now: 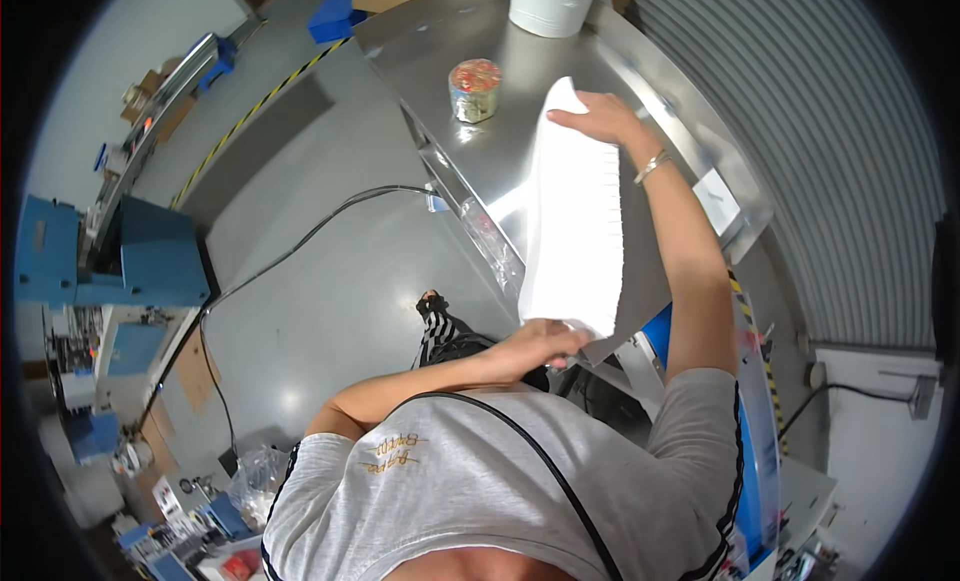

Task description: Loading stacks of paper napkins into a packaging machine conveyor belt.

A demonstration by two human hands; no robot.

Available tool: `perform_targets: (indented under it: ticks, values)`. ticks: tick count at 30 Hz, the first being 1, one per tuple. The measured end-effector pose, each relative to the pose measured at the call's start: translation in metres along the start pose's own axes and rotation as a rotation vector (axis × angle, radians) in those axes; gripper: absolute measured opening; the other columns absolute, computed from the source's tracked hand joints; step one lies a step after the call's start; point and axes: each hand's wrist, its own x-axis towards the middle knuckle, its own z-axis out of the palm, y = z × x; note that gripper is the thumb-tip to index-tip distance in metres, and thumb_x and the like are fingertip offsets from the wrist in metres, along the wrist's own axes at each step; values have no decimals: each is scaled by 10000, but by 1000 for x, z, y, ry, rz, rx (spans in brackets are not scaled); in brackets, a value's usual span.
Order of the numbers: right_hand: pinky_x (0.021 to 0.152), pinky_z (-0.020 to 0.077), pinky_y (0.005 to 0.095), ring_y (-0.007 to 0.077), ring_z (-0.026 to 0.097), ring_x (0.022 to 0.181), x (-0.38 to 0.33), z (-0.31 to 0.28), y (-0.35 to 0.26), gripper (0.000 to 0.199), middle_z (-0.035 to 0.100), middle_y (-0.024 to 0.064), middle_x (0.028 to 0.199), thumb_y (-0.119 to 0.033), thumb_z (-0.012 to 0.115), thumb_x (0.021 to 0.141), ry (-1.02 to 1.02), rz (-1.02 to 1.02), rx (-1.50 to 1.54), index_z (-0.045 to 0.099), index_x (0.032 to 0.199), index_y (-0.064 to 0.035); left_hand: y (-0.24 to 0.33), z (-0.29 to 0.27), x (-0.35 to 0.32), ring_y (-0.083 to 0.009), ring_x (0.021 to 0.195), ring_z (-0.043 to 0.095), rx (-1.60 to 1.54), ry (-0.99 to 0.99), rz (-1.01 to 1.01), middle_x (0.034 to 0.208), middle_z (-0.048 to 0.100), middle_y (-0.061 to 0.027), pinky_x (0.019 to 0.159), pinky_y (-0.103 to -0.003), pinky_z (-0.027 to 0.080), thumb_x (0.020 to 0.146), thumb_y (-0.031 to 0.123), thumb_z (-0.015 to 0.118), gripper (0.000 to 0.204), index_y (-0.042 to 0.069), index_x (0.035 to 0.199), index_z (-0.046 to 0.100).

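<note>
A long white bundle [572,231], which looks like stacked or folded sheets with a ridged right edge, stretches along the metal table's near side. My right hand [602,119] grips its far end, thumb on the left. Down at the near end, next to my body, my left hand [538,349] is closed on the bundle's lower edge; some of its fingers are hidden. Farther off to the left stands a short round container [474,91] with a red-patterned top and a shiny wrapped side.
The bundle lies over a stainless steel table [510,151]. A white bucket [552,6] stands at its far end, and a white card [716,202] lies by its right edge. A black cable [300,239] crosses the grey floor. Grey corrugated panelling [800,131] rises on the right.
</note>
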Motion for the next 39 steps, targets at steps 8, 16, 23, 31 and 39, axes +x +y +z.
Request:
perform_targets:
  ticks: [8, 16, 23, 31, 39]
  values:
    - [1012, 360, 417, 341, 505, 1173, 15, 14, -75, 711, 597, 178, 1199, -679, 526, 783, -162, -431, -114, 606, 1209, -115, -20, 30, 7, -211, 1232, 435, 19, -159, -174, 1523, 205, -185, 915, -311, 419, 842, 450, 658, 934, 46, 1494, 125]
    - [1058, 311, 405, 304, 408, 1276, -64, 15, -24, 497, 515, 122, 1333, -393, 604, 873, 454, -447, 103, 554, 1284, -118, -24, 43, 8, -97, 952, 501, -86, -78, -32, 1070, 514, 2, 770, -258, 455, 821, 451, 652, 570, 64, 1207, 490]
    - [998, 403, 347, 230, 515, 1190, -242, 23, 57, 547, 528, 173, 1317, -167, 660, 856, 80, 108, 622, 459, 1361, -101, -10, 49, 27, -84, 877, 535, -165, 15, 76, 938, 521, 19, 715, -245, 436, 861, 348, 638, 288, 118, 979, 511]
    - [940, 445, 345, 240, 549, 1134, -321, 107, 25, 689, 556, 165, 1268, -221, 734, 788, 106, 285, 919, 413, 1373, -46, -6, 54, 19, -149, 700, 588, 576, 14, 459, 987, 591, -109, 636, -285, 489, 827, 156, 695, 419, 14, 1196, 554]
    - [1004, 404, 389, 355, 467, 1245, -329, 136, 19, 636, 489, 201, 1341, -214, 679, 835, 391, 256, 776, 401, 1388, -69, 4, 61, 26, -419, 1296, 356, 1437, 436, 1039, 1376, 411, -219, 1028, -531, 281, 744, 102, 710, 587, 19, 1289, 508]
